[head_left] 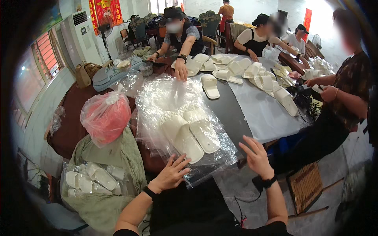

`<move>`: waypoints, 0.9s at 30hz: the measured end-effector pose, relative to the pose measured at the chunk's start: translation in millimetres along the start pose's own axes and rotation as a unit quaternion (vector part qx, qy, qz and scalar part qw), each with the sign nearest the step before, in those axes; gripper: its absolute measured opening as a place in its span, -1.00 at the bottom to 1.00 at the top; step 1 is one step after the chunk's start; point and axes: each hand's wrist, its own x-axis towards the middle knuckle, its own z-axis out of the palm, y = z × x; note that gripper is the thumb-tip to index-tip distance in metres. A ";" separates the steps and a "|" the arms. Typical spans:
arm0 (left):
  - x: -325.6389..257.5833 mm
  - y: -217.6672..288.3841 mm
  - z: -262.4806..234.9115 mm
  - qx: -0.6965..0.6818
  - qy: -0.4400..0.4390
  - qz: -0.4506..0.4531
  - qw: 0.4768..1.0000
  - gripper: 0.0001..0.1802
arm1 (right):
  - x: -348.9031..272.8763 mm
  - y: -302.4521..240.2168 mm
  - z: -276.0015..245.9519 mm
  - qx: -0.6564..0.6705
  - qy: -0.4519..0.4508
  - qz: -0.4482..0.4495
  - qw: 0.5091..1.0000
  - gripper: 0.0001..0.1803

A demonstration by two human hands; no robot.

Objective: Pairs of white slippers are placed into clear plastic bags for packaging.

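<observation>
A pair of cream slippers [182, 137] lies side by side with a clear plastic bag [222, 161] at the table's near edge, toes pointing away from me. Film glare hides whether they are fully inside it. My left hand [170, 175] has its fingers spread at the bag's near left edge, close to a slipper heel. Off the bag's right corner, my right hand [258, 158] is raised with fingers apart and nothing in it. Beyond the slippers, a stack of clear bags [157, 92] is touched by the hand [181, 70] of a person across the table.
A tied bag of pink material [105, 118] stands at the left. Below it, a green sack [130, 157] holds bagged slippers [100, 177]. Loose white slippers [262, 80] cover the far right tabletop. Several people work around it. A wooden stool [305, 187] is at lower right.
</observation>
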 end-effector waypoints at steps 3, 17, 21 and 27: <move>1.0 10.2 12.8 -0.010 0.037 0.022 0.999 -0.60 | 14.9 7.6 1.8 -0.104 -0.132 -0.086 0.982 -0.11; -25.8 9.1 19.8 -0.274 0.205 -0.155 0.927 -0.89 | 3.7 31.3 61.6 0.139 -0.138 -0.022 0.980 -0.76; -16.9 9.9 23.3 -0.379 0.316 -0.273 0.826 -0.86 | 20.7 30.7 79.4 0.254 -0.121 0.176 0.943 -0.81; -3.0 9.9 21.7 -0.255 0.305 -0.387 0.832 -0.81 | 40.5 4.7 107.6 -0.049 -0.040 0.174 0.983 -0.46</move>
